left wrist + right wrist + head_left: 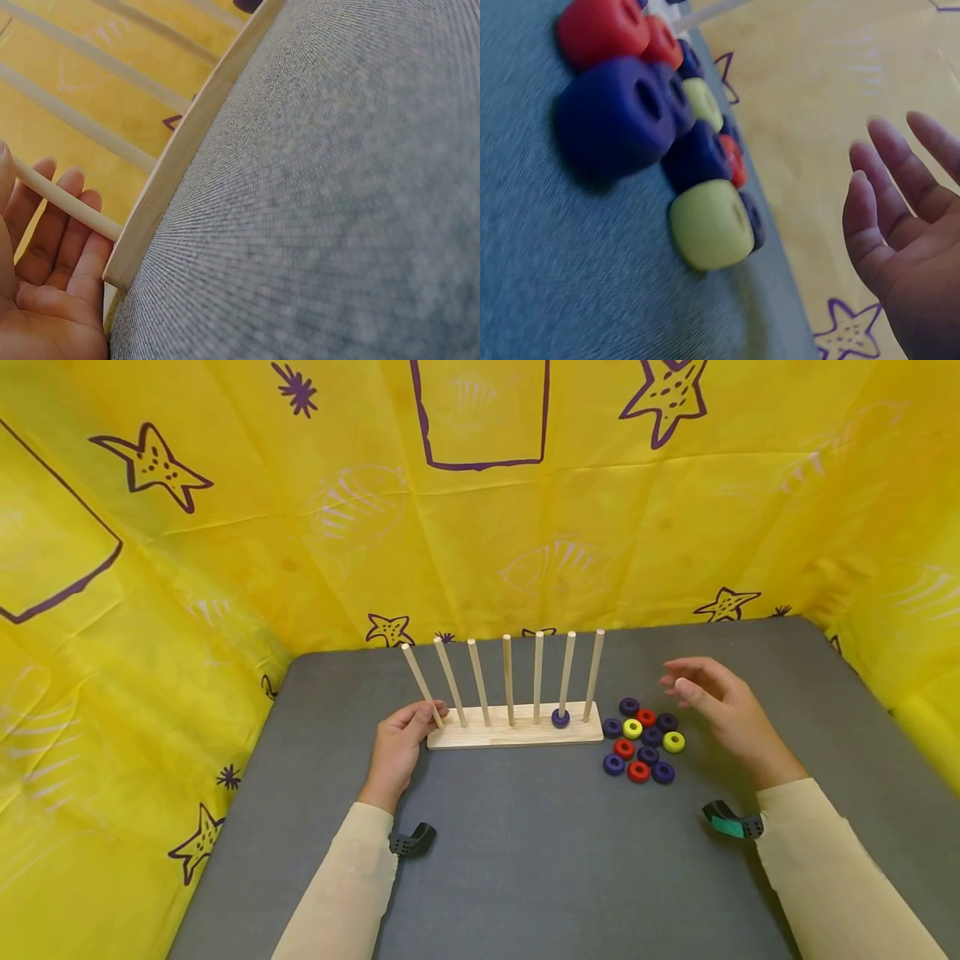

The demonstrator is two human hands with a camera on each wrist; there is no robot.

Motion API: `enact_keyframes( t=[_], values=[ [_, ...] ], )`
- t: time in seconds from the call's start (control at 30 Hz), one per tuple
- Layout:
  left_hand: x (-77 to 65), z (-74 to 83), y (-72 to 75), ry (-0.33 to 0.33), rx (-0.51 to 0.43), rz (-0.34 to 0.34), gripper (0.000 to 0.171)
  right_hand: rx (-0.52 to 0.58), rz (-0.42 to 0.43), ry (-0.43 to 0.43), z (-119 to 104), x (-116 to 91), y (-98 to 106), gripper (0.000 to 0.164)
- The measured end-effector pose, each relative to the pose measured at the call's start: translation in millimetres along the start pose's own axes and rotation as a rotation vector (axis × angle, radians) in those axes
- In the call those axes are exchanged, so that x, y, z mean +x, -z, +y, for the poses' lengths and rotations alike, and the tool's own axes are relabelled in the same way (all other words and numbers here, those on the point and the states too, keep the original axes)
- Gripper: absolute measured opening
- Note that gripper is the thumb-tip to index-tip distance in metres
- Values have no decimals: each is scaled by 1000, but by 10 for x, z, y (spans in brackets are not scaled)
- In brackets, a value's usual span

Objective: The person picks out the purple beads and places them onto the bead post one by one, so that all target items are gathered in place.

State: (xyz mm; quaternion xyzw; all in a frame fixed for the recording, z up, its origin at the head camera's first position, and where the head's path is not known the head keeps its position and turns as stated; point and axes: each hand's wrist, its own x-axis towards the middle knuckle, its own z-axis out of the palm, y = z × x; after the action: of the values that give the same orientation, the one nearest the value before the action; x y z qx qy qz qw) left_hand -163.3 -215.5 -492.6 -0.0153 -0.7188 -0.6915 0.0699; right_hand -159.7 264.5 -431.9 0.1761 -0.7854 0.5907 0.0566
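I see blue, red and yellow rings (652, 741), a pale-wood peg rack (480, 740), grey tabletop (525, 835), yellow cloth (465, 535) with purple starfish (670, 397).

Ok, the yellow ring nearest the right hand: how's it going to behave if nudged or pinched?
The yellow ring lies hole-up on the grey table, so a light nudge would probably slide it rather than roll it. Its thick wall looks rigid and unlikely to squash in a pinch. Its round outline suggests it could roll if tipped on edge.

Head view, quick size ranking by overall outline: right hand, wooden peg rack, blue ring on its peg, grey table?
1. Grey table
2. Wooden peg rack, pegs included
3. Right hand
4. Blue ring
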Motion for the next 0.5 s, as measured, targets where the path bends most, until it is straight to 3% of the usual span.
enact_keyframes(
  t=[0.27,0.5],
  values=[
    [-2,1,-6,1,9,3,34,14,19,-54,177,-51,44,27],
    [4,-11,-10,-4,-12,2,34,5,26,-152,342,-93,43,28]
  ],
)
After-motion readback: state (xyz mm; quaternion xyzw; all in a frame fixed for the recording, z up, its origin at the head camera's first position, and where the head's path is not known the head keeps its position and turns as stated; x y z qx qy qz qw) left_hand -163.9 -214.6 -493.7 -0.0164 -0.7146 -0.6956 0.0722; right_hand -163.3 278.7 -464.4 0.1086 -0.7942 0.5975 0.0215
